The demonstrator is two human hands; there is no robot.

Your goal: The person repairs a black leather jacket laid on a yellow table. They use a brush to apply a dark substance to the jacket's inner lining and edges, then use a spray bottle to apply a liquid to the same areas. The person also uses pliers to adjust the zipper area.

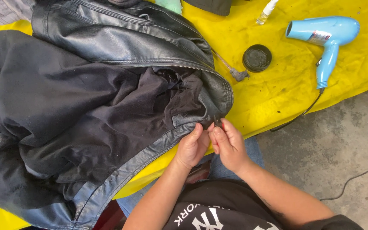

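While pinched by both hands (211,145), jacket (86,102) hem diagonal, lower-left to upper-right.

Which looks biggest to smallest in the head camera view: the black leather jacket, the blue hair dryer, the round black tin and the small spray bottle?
1. Black leather jacket, by far the largest.
2. Blue hair dryer.
3. Round black tin.
4. Small spray bottle, partly cut off at the top edge, so its rank below the tin is unsure.
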